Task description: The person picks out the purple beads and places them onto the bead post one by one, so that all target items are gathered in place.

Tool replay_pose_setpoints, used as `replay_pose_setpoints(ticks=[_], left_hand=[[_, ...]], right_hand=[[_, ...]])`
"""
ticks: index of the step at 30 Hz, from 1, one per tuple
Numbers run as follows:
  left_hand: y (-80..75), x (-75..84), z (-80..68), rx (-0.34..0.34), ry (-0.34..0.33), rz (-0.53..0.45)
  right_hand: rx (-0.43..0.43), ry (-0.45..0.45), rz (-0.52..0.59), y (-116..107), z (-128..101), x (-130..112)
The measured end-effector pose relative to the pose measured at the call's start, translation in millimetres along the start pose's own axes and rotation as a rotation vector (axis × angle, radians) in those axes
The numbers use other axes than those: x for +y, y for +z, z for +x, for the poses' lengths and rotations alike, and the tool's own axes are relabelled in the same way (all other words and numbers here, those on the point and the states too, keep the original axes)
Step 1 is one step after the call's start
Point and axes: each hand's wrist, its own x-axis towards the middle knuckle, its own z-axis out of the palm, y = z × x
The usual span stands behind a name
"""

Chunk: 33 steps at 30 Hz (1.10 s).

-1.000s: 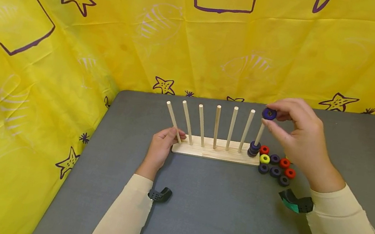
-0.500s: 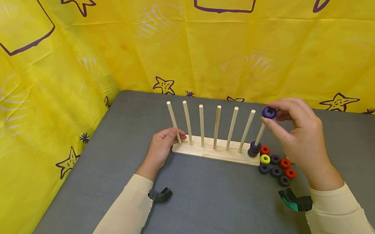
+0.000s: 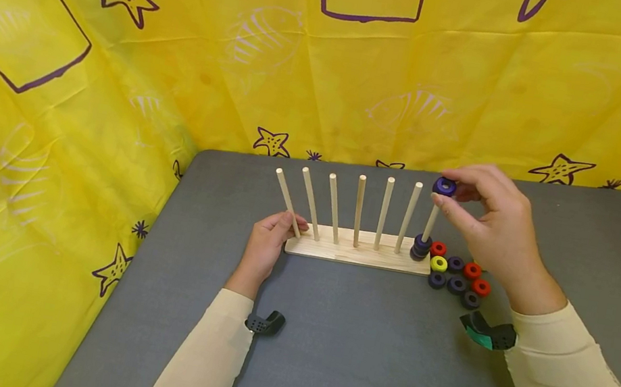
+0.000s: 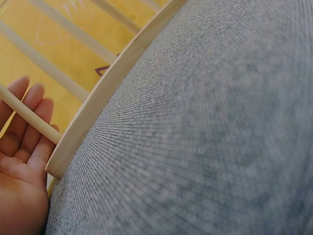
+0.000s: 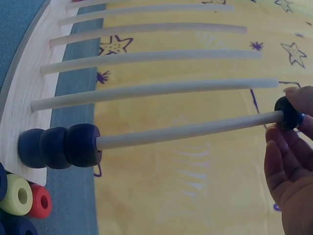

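From the head camera, your right hand (image 3: 493, 221) pinches a dark blue ring (image 3: 445, 186) between thumb and fingertips, right at the top of the rightmost peg (image 3: 430, 222) of the wooden peg rack (image 3: 358, 254). Three dark blue rings (image 3: 420, 246) are stacked at the foot of that peg. Your left hand (image 3: 266, 244) rests at the rack's left end, its fingers against the leftmost peg (image 3: 287, 202). Loose rings (image 3: 457, 276) in red, yellow and dark blue lie on the grey counter (image 3: 370, 354) just right of the rack.

From the left wrist camera, your left hand (image 4: 22, 161) lies relaxed, with straight fingers touching the leftmost peg (image 4: 29, 116) beside the rack's edge (image 4: 98, 105); its grip is released.

From the right wrist camera, your right hand's (image 5: 293, 171) grip clasps the dark blue ring (image 5: 287, 112), which sits threaded on the peg's tip, well apart from the three stacked rings (image 5: 61, 146) at the base. A yellow ring (image 5: 17, 195) and a red ring (image 5: 40, 200) lie beside the rack.
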Motion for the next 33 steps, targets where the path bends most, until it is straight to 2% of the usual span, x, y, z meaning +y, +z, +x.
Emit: replay_pose_setpoints(ticks=[2,5,9,15,33], left_hand=[[-0.2,0.0,-0.3,0.002,-0.004,0.01],[-2.9,-12.6,2.1,0.016,-0.006,0.015],[-5.1,-23.3,4.2,0.026,-0.011,0.003],[-0.4,-3.6,0.2,0.008,0.009,-0.002],[-0.6,-1.7,0.8,0.002,-0.005,0.012]], right_hand=[[-0.003,0.003,0.0,0,0,0],[-0.005,0.01,-0.005,1,-1,0],[-0.001,0.01,0.001,1,1,-16],[-0.006,0.018,0.004,-1,3,-33],[-0.021,0.029,-0.005,-2,2,-35]])
